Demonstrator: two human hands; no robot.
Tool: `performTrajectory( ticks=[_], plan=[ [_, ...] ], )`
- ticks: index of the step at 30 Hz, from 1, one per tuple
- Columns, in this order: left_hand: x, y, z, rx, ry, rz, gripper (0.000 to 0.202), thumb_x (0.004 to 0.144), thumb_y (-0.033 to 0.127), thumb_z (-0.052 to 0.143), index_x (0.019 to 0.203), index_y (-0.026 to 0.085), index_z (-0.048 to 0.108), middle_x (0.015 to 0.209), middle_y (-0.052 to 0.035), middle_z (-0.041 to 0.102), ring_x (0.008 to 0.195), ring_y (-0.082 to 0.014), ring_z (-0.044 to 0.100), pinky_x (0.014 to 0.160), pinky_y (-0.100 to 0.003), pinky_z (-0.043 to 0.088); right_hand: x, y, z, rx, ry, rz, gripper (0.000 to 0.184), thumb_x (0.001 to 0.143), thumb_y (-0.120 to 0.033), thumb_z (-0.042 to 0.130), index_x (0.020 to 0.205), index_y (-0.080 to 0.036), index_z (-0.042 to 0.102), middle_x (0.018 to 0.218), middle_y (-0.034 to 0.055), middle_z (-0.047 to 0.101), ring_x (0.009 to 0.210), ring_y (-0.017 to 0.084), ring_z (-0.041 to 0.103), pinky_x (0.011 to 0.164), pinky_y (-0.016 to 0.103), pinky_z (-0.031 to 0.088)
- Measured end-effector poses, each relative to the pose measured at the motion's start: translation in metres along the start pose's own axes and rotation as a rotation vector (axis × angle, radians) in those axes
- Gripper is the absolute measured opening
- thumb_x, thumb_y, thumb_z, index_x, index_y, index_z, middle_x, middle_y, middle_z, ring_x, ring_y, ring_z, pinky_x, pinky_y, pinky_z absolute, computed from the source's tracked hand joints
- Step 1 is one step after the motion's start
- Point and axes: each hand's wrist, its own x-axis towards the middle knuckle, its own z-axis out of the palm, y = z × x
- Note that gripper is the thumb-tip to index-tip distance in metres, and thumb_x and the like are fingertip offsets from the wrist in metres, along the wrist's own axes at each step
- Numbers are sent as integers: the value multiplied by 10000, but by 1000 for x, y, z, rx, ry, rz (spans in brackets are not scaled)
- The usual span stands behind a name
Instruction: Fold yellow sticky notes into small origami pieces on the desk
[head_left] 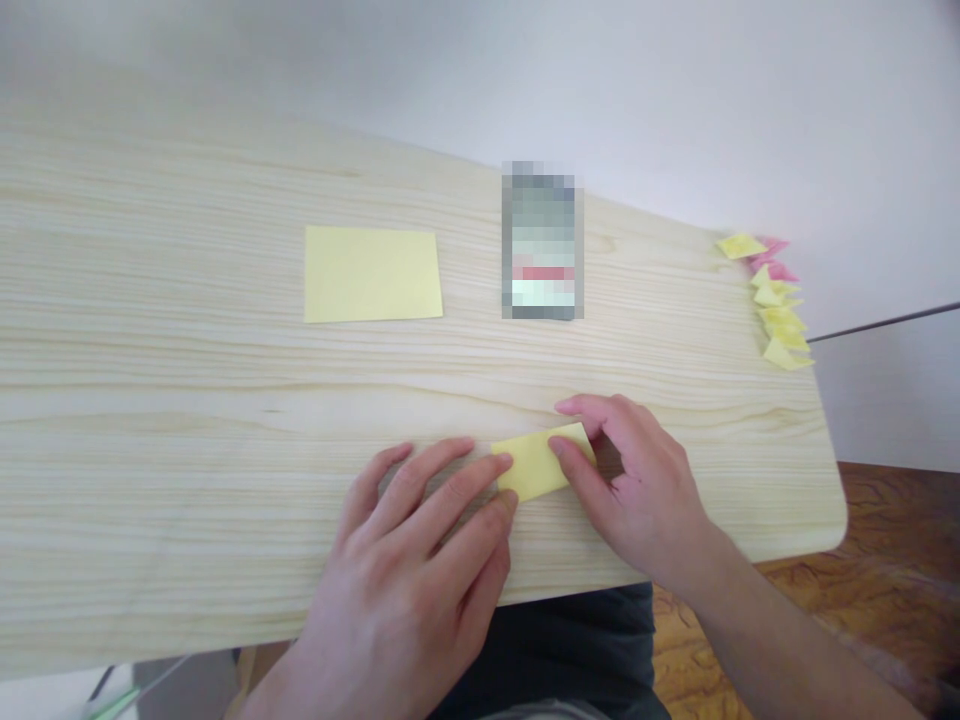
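A small folded yellow paper (534, 463) lies on the light wooden table (187, 450) near its front edge. My left hand (420, 560) lies flat with fingers stretched out, its fingertips pressing the paper's left end. My right hand (637, 480) pinches the paper's right end between thumb and fingers. A flat yellow sheet (372, 273) rests farther back on the table, apart from both hands.
A blurred-out rectangular object (542, 243) lies at the back middle. Several folded yellow and pink paper pieces (776, 305) are lined along the table's right edge. A white wall stands behind; wooden floor (885, 560) shows at the right.
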Motion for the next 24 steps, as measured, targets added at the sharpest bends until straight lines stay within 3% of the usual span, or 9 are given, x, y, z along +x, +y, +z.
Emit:
performTrajectory(
  ticks=[15, 24],
  plan=[
    [-1, 0, 4, -10, 104, 2, 265, 857, 152, 713, 1078, 298, 728, 1305, 36, 705, 1279, -305, 572, 1133, -581, 422, -2, 1, 8, -75, 40, -62, 221, 964, -250, 592, 1179, -210, 625, 899, 42, 647, 866, 220, 599, 815, 377, 452],
    [2, 0, 4, 23, 92, 1, 210, 862, 187, 712, 1032, 308, 733, 1314, 53, 698, 1273, -300, 570, 1131, -590, 419, -11, 8, 13, -82, 167, 40, 329, 926, -373, 680, 1208, -220, 607, 914, 44, 613, 896, 237, 576, 856, 425, 473]
  ],
)
